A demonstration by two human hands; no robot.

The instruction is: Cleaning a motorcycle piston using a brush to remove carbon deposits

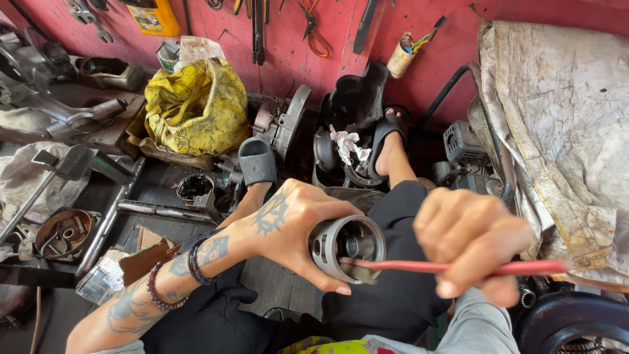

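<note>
From the head camera, the left hand (288, 226) wraps around a grey metal piston (347, 246), fingers curled over its top and thumb pressed under its rim, holding it above the lap with the hollow open end facing the camera. The right hand (472, 246) is closed in a fist around a red-handled brush (452, 267), which lies level; its tip touches the lower edge of the piston's opening. Both hands hover over black trousers (393, 301), with two feet in dark slippers (257, 160) stretched out ahead. Just beyond the feet lie engine parts with a white rag (347, 144). To the left sit a yellow bag (196, 108) and a small tin (194, 187) of dark liquid. Tools hang on the red wall (288, 39), and a dirty cloth (563, 131) drapes on the right.
</note>
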